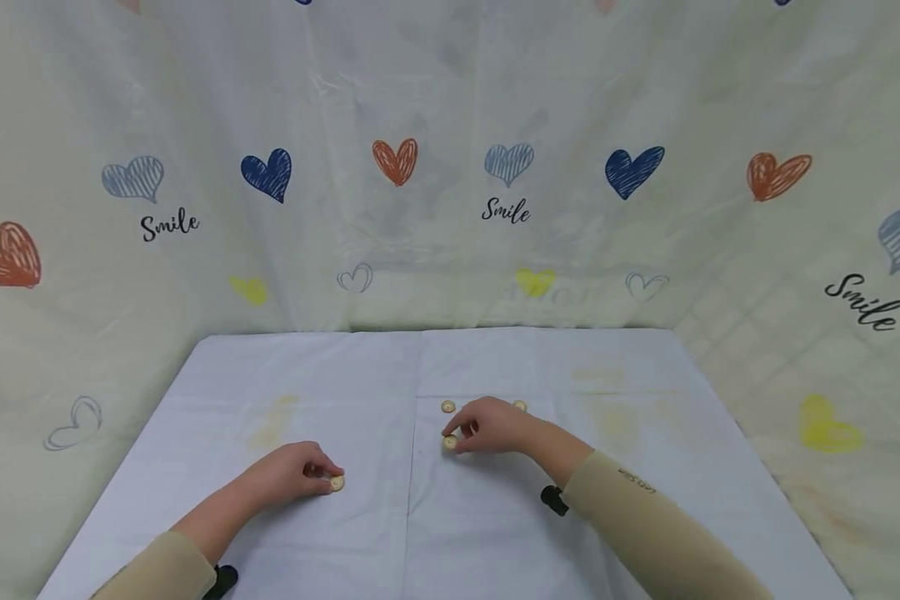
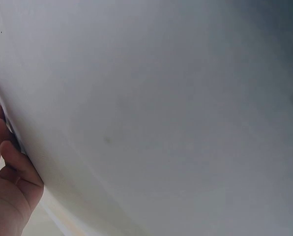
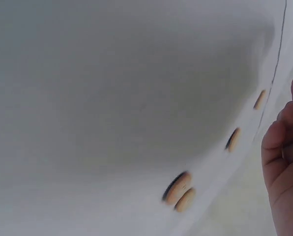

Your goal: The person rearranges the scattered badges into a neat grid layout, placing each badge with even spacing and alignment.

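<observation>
My left hand (image 1: pixel 288 475) pinches a small round wooden disc (image 1: pixel 337 482) between thumb and fingers, left of the table's middle crease. My right hand (image 1: pixel 491 427) is farther forward and pinches another pale disc (image 1: pixel 450 442) at its fingertips. Just beyond the right hand lies a third disc (image 1: pixel 447 407), and one more disc (image 1: pixel 520 406) shows partly behind the wrist. The right wrist view has several discs lying flat, two of them close together (image 3: pixel 177 188). In the left wrist view, only part of the left hand (image 2: pixel 16 189) appears; its disc is hidden there.
A white cloth with creases covers the table (image 1: pixel 360 375). Behind and at the sides hangs a pale curtain (image 1: pixel 450 250) printed with hearts and "Smile". Black devices (image 1: pixel 555 500) sit under both wrists.
</observation>
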A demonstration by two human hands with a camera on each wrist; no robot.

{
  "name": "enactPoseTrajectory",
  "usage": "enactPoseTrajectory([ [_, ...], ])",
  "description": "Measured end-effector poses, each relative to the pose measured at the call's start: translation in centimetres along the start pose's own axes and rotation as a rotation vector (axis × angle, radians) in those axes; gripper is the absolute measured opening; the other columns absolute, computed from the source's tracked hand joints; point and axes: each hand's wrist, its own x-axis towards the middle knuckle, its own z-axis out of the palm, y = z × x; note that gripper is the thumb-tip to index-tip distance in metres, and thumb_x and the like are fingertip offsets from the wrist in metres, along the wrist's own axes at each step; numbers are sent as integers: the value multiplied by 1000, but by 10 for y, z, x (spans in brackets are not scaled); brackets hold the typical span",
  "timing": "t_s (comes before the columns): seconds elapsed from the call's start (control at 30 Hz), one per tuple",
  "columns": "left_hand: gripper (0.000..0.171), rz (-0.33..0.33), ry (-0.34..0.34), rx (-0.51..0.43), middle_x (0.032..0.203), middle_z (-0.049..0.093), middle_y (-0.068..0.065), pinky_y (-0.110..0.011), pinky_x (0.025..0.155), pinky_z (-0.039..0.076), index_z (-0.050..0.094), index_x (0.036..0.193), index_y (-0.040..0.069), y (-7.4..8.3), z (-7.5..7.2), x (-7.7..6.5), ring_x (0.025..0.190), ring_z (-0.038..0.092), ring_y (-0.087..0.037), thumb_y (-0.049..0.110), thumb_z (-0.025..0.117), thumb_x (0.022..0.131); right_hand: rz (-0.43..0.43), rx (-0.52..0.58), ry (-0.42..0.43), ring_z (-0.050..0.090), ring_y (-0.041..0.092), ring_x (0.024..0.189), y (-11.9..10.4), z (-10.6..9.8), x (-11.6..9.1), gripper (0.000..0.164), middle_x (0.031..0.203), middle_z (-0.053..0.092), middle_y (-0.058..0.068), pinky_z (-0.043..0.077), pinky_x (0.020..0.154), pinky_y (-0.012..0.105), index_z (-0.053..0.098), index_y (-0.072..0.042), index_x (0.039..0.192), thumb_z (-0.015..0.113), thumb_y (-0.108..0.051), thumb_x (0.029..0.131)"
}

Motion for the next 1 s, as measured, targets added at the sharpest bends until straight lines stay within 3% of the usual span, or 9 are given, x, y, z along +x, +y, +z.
enactPoseTrajectory([
  [0.17,20,-30,-2,-3,89,60,16,-26,69,44,76,104,33,4,-4,-2,78,51,-5,34,79,84,73,-18,54,53,9,73,28,-16,-23,22,76,59,-13,46,67,29,76,-32,109,78,-29,86],
  [0.37,21,-25,0,-11,90,61,16,-26,69,44,76,104,31,4,-4,-2,79,52,-4,35,79,84,107,3,81,53,11,74,40,-24,-39,22,78,59,-12,46,67,30,76,-31,109,77,-27,88],
  [0.87,19,-26,4,7,89,60,16,-27,70,45,77,105,30,9,-4,-2,79,52,-4,30,78,86,144,-54,34,51,8,71,53,-15,-12,22,75,57,-10,43,69,29,77,-27,107,78,-21,86],
  [1.0,19,-25,5,14,88,59,16,-27,70,45,77,105,29,10,-5,-4,78,51,-4,29,78,86,147,-21,25,52,8,70,55,-13,-9,23,74,58,-10,44,68,28,77,-26,108,78,-20,86],
])
